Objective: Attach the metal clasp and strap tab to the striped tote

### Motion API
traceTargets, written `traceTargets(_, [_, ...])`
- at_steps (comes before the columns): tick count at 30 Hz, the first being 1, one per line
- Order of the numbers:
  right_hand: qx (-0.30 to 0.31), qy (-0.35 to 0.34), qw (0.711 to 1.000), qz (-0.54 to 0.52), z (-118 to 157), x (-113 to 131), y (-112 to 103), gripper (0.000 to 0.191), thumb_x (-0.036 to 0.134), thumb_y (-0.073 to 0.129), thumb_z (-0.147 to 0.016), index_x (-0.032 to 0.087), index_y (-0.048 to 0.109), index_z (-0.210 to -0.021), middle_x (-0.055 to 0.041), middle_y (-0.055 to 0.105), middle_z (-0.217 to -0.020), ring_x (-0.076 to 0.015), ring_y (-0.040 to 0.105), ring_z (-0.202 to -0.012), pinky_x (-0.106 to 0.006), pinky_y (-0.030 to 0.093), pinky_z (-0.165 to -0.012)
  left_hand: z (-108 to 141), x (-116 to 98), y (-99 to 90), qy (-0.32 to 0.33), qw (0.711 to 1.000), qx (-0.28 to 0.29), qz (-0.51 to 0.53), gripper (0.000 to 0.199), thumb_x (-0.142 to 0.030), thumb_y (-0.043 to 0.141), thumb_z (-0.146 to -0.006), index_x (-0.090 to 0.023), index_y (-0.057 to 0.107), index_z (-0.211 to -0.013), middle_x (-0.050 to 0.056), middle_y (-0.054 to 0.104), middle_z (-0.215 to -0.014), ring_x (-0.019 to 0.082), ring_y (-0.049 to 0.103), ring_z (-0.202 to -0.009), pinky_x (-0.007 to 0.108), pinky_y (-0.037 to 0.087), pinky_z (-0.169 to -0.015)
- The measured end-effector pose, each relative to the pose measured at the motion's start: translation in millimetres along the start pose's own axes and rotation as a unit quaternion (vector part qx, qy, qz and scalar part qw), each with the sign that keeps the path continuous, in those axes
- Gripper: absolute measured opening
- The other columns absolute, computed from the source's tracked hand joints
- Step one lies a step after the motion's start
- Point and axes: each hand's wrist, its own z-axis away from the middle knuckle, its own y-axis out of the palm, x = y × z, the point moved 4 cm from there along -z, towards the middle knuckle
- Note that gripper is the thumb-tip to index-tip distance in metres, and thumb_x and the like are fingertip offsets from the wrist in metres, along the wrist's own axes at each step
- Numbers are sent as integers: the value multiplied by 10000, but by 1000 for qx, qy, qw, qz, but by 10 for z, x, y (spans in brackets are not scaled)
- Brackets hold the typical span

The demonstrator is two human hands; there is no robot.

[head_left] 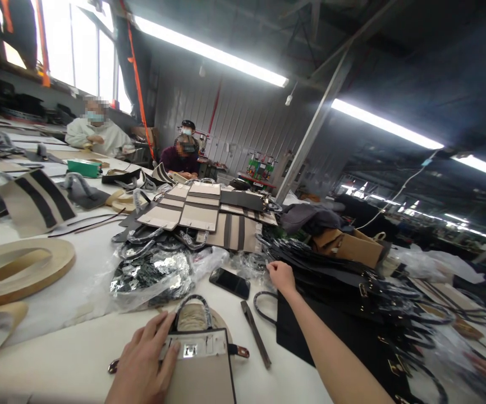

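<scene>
Closest to the camera, the left hand (pixel 144 362) lies flat and open, fingers spread, on a taupe handbag panel (pixel 203 373) with a silver clasp plate, pressing it onto the white worktable (pixel 70 348). Just behind that panel sits a small coil of pale cord under a dark loop handle (pixel 192 308). Further out, the right hand (pixel 280 278) is stretched well forward, fingers curled down onto the edge of a heap of black straps with metal fittings (pixel 352 280); whether it has actually pinched one I cannot tell. Between the two hands lie a dark smartphone (pixel 229 282), face up, and a slim dark strap piece (pixel 255 334) set at an angle. Left of the phone is a crinkled clear plastic bag of shiny metal hardware (pixel 150 275). Beyond it, beige and dark striped bag panels (pixel 201 213) are spread in overlapping rows. Large tan oval cutouts (pixel 19 269) rest at the left edge of the table. At the far end two masked people (pixel 182 154) sit working, and another (pixel 95 132) sits by the window.
</scene>
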Motion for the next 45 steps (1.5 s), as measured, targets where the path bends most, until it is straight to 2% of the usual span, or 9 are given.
traceTargets(6, [-14,-6,998,-54,61,78,-166,361,374,571,-1057,196,879,-991,-109,857,-998,-271,807,-975,-276,544,-844,-15,-138,-125,-26,999,34,6,600,-442,459,-1070,-240,628,-1609,120,590,-1634,384,567,-1460,606,516,-1206])
traceTargets(12, [-36,1,998,-61,-8,107,-315,299,342,639,-984,200,897,-932,-128,860,-1015,-311,802,-1047,-297,529,-901,-7,-191,-157,-36,998,44,-10,608,-424,437,-1075,-222,612,-1622,118,561,-1656,383,544,-1468,579,492,-1219])
traceTargets(23, [-5,19,993,-117,-20,246,-146,224,314,678,-921,197,847,-831,-131,842,-929,-295,788,-977,-307,525,-874,4,-135,-98,-29,999,22,-1,604,-441,458,-1064,-242,628,-1609,113,580,-1641,392,557,-1451,594,501,-1205])
traceTargets(28, [-14,54,982,-179,83,345,-345,218,337,688,-883,177,817,-813,-160,826,-953,-299,780,-958,-327,568,-860,-10,-180,-147,-28,999,25,9,583,-431,494,-1063,-254,633,-1600,119,582,-1632,400,562,-1438,602,504,-1195])
traceTargets(30, [4,67,973,-222,276,464,-427,291,393,661,-907,148,818,-895,-158,811,-916,-282,771,-864,-329,595,-772,-4,-214,-187,-36,999,41,7,573,-414,506,-1065,-245,632,-1598,129,581,-1628,407,560,-1434,608,493,-1203])
traceTargets(33, [63,64,947,-307,852,764,-494,409,519,678,-930,143,808,-1026,-125,804,-961,-222,736,-785,-288,603,-655,6,-289,-260,-39,997,69,5,583,-394,540,-1064,-216,605,-1615,151,552,-1646,418,541,-1451,604,457,-1237])
traceTargets(39, [246,95,832,-488,2292,1430,-650,545,625,961,-739,122,819,-893,-44,675,-685,-141,585,-557,-235,519,-473,-41,-315,-299,-67,991,116,18,576,-433,506,-1087,-285,571,-1640,114,508,-1690,422,497,-1492,611,428,-1260])
traceTargets(42, [277,90,837,-463,2646,1586,-620,580,668,955,-725,124,825,-877,-43,679,-685,-149,592,-534,-253,519,-470,-71,-257,-311,-86,985,140,43,575,-463,386,-1122,-314,571,-1645,88,492,-1712,426,492,-1503,627,409,-1275])
traceTargets(45, [269,63,864,-422,2698,1616,-542,563,685,897,-796,140,834,-923,-39,693,-698,-169,621,-539,-273,510,-495,-114,-168,-290,-82,980,163,82,590,-421,380,-1108,-314,556,-1662,63,469,-1741,399,460,-1552,590,353,-1332])
